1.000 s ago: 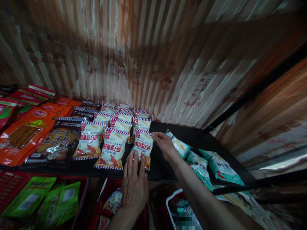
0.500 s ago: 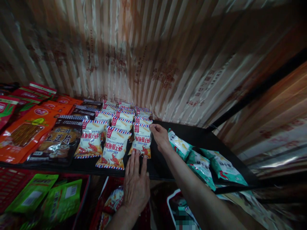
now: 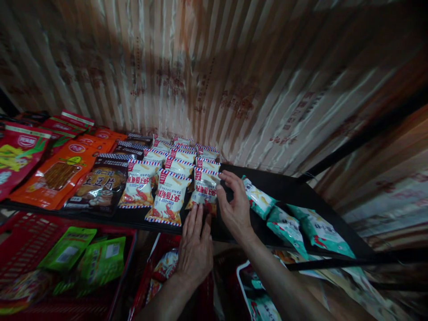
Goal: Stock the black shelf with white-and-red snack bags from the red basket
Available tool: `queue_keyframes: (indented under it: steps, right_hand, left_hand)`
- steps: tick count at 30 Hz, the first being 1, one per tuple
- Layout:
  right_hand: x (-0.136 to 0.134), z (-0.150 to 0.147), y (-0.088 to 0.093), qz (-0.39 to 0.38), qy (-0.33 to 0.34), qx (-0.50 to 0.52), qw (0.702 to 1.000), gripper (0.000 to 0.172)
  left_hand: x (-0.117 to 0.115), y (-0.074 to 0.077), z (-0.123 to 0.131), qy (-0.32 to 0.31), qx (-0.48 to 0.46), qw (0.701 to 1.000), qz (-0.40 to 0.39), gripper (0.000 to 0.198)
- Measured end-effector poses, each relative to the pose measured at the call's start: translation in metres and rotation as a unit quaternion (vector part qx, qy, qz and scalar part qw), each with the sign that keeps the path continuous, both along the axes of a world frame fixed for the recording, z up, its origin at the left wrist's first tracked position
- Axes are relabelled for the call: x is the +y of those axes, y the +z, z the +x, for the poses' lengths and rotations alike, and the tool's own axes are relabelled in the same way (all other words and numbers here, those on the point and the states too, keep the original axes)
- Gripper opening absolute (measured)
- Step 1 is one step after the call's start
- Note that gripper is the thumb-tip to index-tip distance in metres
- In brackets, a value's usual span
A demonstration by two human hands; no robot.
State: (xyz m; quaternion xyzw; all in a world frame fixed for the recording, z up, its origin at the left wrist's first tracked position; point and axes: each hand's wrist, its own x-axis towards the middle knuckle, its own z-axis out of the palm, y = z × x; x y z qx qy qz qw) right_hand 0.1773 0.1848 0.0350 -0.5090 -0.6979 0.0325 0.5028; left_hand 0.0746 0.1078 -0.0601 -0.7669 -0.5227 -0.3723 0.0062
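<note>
Rows of white shrimp-snack packets (image 3: 169, 196) with red and blue striped edges lie on a black shelf (image 3: 284, 189). My left hand (image 3: 195, 247) lies flat, fingers stretched out, with its fingertips at the bottom edge of the rightmost front packet (image 3: 204, 187). My right hand (image 3: 236, 205) is at the right side of that same packet, thumb and fingers curved round its edge. Teal snack packets (image 3: 309, 229) lie to the right of my right hand on the shelf.
Dark potato-chip bags (image 3: 100, 185), orange bags (image 3: 60, 174) and red bags (image 3: 18, 151) fill the shelf's left part. Below it stand red baskets (image 3: 20, 236) with green packets (image 3: 100, 263). A striped wall (image 3: 214, 80) backs the shelf.
My right hand has come back from the packet's top corner to its right side. The left hand stays at its bottom edge. The view has shifted a little to the right.
</note>
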Motion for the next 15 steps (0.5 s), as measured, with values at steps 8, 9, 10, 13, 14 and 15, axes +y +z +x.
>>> queue_keyframes:
  steps: [8, 9, 10, 13, 14, 15]
  right_hand:
    - [-0.044, -0.014, -0.014, -0.034, 0.012, 0.038, 0.999, 0.02]
    - [-0.055, -0.017, -0.016, -0.046, 0.01, 0.055, 0.997, 0.019]
    - [-0.067, -0.02, -0.016, -0.055, 0.006, 0.075, 0.996, 0.019]
    - [-0.118, -0.025, -0.002, -0.062, -0.006, 0.128, 0.99, 0.016]
    - [-0.141, -0.025, 0.007, -0.066, -0.003, 0.135, 0.989, 0.017]
    - [-0.165, -0.022, 0.018, -0.066, 0.012, 0.135, 0.989, 0.019]
  left_hand:
    - [-0.016, 0.007, -0.021, -0.074, -0.014, 0.996, 0.04, 0.04]
    - [-0.018, 0.008, -0.024, -0.095, -0.022, 0.994, 0.047, 0.04]
    - [-0.021, 0.009, -0.027, -0.113, -0.031, 0.992, 0.05, 0.041]
    - [-0.03, 0.012, -0.035, -0.122, -0.05, 0.991, 0.014, 0.039]
    - [-0.033, 0.013, -0.038, -0.114, -0.046, 0.992, -0.01, 0.038]
    - [-0.036, 0.014, -0.041, -0.102, -0.035, 0.993, -0.039, 0.037]
